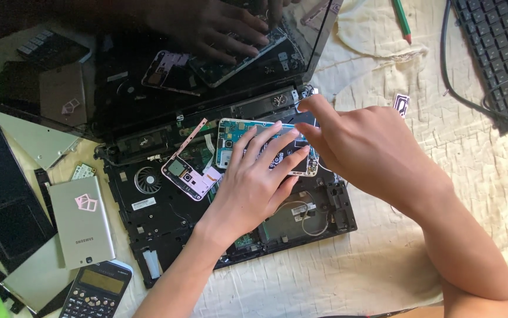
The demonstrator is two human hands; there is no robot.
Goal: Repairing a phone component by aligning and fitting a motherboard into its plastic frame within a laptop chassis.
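While the left hand [254,182] presses flat on an opened phone [266,144], the right hand [360,147] pinches at its far edge.

Left fingers [277,147] lie spread and open across the phone's bare board, holding it down on a stripped laptop base [165,218]. Right fingertips [308,106] are drawn together just beyond the left fingertips; what they pinch is too small to tell. Just left of the left hand lies a pink phone frame [189,174], with a fan [147,179] beyond. Farther left lie a silver phone [83,221] and a calculator [96,290]. A keyboard [501,47] sits well beyond the right hand.
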